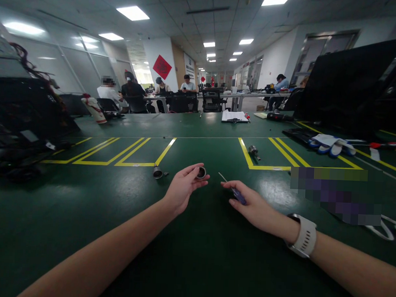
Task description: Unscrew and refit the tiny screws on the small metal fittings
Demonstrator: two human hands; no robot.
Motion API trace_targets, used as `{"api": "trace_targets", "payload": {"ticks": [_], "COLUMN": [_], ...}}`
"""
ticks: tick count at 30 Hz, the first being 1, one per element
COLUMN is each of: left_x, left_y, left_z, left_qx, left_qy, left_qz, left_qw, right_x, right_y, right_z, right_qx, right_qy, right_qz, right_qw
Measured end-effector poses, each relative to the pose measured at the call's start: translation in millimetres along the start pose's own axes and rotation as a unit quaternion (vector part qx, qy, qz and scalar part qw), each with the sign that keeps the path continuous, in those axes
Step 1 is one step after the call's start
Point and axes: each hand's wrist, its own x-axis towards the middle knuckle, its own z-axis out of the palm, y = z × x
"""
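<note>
Between its thumb and fingers my left hand (182, 186) holds a round hollow metal part (201, 172), its open end turned towards me. My right hand (252, 208) is closed around the purple handle of a screwdriver (238, 195). The thin shaft points up and left towards the metal part, with a gap between them. On the green table just left of my left hand lies a metal cup-shaped piece (157, 171), with a small metal bit (166, 174) beside it. Farther off to the right, a cylindrical metal part with a shaft (254, 151) rests inside a yellow-taped box.
White and blue work gloves (331, 144) lie at the right near a large black monitor (354, 85). A clipboard with paper (235, 117) is at the table's far edge. Dark equipment (19, 114) stands at the left. Several people sit at desks beyond.
</note>
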Motion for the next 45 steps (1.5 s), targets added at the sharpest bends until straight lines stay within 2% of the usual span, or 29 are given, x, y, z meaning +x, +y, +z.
{"api": "trace_targets", "payload": {"ticks": [4, 6, 11, 14, 22, 33, 39, 42, 45], "left_x": [-9, -11, -13, -16, -24, -27, -26, -25, -26], "left_y": [7, 8, 5, 2, 1, 0, -3, -6, -7], "left_z": [2.2, 2.8, 1.4, 1.3, 6.1, 7.7, 5.0, 2.7, 2.6], "left_qx": [-0.053, -0.067, -0.082, -0.072, -0.026, -0.023, -0.015, -0.001, 0.016], "left_qy": [0.004, 0.005, -0.018, -0.042, -0.079, -0.077, -0.081, -0.091, -0.097], "left_qz": [-0.019, -0.023, -0.036, -0.047, -0.059, -0.062, -0.061, -0.051, -0.047], "left_qw": [0.998, 0.997, 0.996, 0.995, 0.995, 0.995, 0.995, 0.995, 0.994], "right_x": [-2, -2, -4, -4, -7, -8, -9, -13, -20], "right_y": [-4, -5, -4, -4, -5, -4, -2, -3, -10], "right_z": [-16, -21, -24, -26, -30, -26, -22, -20, -17], "right_qx": [0.118, 0.143, 0.080, 0.033, -0.050, -0.132, -0.119, -0.066, -0.024], "right_qy": [0.039, 0.070, 0.165, 0.199, 0.235, 0.211, 0.241, 0.273, 0.263], "right_qz": [0.008, 0.006, -0.006, -0.010, -0.025, -0.050, -0.085, -0.133, -0.192], "right_qw": [0.992, 0.987, 0.983, 0.979, 0.970, 0.967, 0.959, 0.950, 0.945]}}
